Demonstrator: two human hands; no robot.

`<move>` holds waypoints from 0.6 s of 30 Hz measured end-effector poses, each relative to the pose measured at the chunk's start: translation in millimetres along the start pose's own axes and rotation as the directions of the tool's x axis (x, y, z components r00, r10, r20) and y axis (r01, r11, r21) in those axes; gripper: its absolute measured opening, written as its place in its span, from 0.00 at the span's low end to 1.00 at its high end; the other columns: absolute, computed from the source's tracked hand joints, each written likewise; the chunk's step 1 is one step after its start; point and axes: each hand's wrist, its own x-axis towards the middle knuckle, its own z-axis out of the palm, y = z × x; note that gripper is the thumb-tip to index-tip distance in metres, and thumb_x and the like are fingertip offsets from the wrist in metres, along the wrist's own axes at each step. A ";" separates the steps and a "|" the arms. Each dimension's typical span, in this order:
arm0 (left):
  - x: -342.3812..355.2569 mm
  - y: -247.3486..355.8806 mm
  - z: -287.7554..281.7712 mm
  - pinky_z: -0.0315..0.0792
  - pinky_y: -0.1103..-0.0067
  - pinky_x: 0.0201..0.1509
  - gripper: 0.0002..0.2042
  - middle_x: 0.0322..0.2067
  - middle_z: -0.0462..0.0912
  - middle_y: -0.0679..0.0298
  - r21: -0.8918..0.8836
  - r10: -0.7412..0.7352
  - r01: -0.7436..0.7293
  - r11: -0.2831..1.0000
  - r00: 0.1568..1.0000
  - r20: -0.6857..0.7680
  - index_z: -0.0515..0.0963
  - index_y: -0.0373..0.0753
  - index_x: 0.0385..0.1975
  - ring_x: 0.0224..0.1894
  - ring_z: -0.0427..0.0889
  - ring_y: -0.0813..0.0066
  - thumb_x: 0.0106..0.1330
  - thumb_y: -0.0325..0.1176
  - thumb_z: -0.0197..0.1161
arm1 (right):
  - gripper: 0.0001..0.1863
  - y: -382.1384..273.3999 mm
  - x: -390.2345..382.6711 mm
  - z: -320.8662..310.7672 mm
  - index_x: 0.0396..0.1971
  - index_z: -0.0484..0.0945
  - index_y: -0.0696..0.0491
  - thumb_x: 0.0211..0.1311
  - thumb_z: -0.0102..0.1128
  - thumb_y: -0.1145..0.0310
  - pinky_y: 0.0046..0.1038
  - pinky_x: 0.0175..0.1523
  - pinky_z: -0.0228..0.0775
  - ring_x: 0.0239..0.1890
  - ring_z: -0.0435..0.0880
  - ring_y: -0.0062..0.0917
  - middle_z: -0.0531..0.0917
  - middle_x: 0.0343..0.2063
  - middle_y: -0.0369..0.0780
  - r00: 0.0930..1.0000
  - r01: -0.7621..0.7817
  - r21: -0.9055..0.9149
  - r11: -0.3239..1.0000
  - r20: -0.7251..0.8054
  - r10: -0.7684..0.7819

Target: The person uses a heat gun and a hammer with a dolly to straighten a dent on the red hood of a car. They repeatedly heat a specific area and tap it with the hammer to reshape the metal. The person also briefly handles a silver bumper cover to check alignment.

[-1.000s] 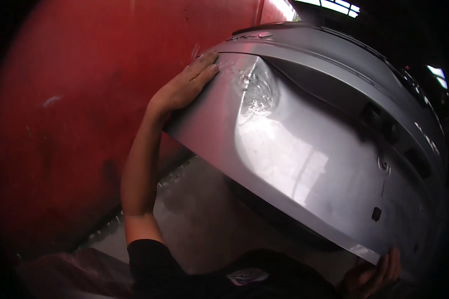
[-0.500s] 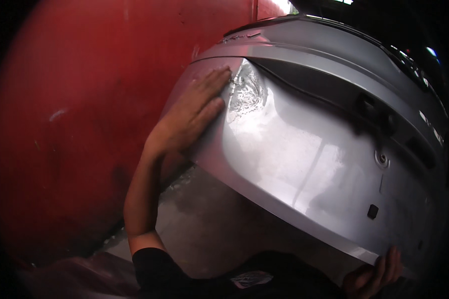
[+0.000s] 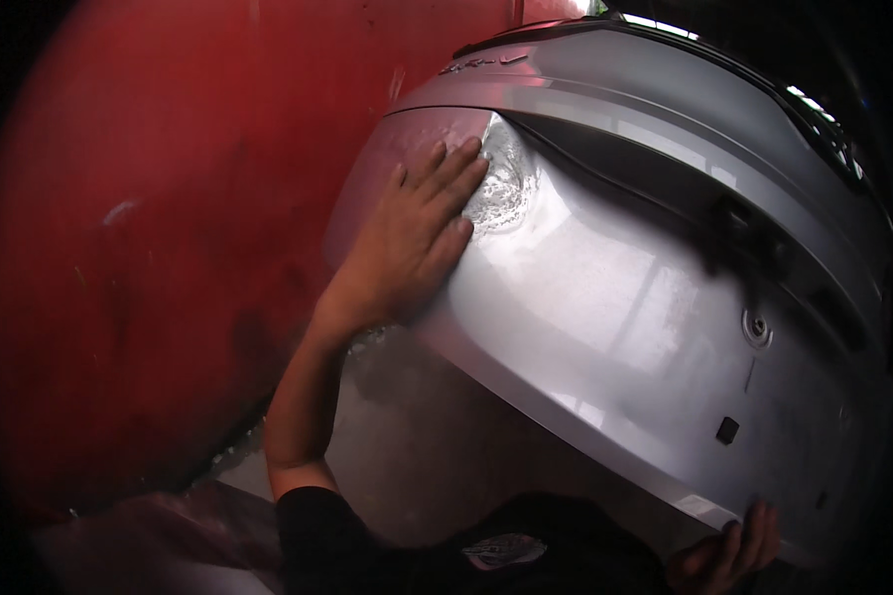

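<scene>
A silver car tailgate (image 3: 585, 307) fills the middle and right, tilted down to the right. Near its upper left corner is a shiny, rippled rough patch (image 3: 506, 183). My left hand (image 3: 417, 223) lies flat on the panel with its fingers stretched out. The fingertips reach the left border of this patch and cover part of it. At the lower right, my right hand (image 3: 734, 550) curls its fingers over the tailgate's bottom edge. Its thumb and palm are mostly hidden in shadow.
A large red wall (image 3: 169, 248) stands close on the left. Grey floor (image 3: 417, 426) shows below the tailgate. In the panel are a round fitting (image 3: 757, 328) and a small dark square hole (image 3: 727, 429). The rear window (image 3: 655, 69) lies at the top.
My left hand has slid right across the panel, its fingertips now over the left border of the rough patch. The right hand keeps its hold on the bottom edge. The view has shifted slightly.
</scene>
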 end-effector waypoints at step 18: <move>4.6 1.8 -7.4 0.63 0.66 0.61 0.20 0.54 0.72 0.54 -0.016 -0.086 0.084 0.996 0.981 -0.172 0.75 0.39 0.54 0.54 0.70 0.57 0.60 0.27 0.51 | 0.22 -13.3 13.8 5.3 0.31 0.79 0.65 0.68 0.44 0.60 0.37 0.38 0.74 0.31 0.82 0.42 0.83 0.30 0.55 0.983 -0.179 0.052 0.982 -0.025 0.180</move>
